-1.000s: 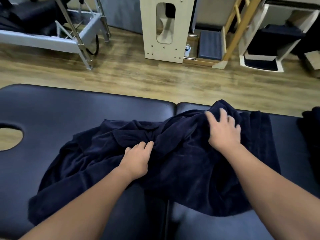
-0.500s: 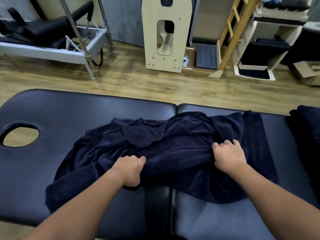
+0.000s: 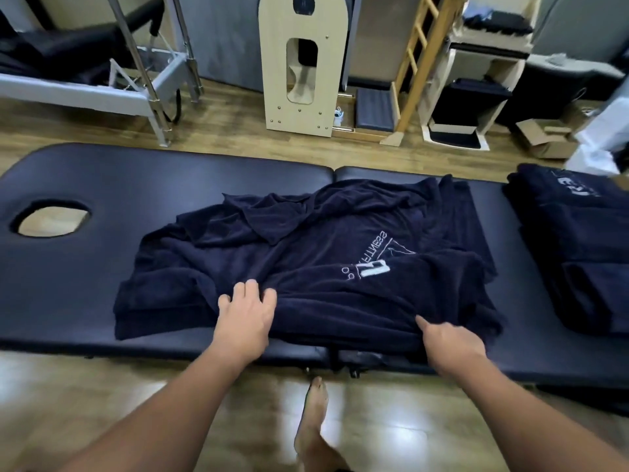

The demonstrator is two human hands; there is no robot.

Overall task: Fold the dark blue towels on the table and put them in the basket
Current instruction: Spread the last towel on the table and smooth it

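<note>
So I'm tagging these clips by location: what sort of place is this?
Probably a Pilates or physiotherapy studio: a padded massage table with a face hole, a reformer-style metal frame, and a wooden ladder barrel behind.

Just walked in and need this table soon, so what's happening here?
A person is folding a dark blue towel on the massage table. The left hand rests flat on its near edge; the right hand holds that edge further along. It is still rumpled. More dark towels lie piled on the right. No basket shows.

Black table [image 3: 85, 267] under blue towels [image 3: 306, 267]
</note>
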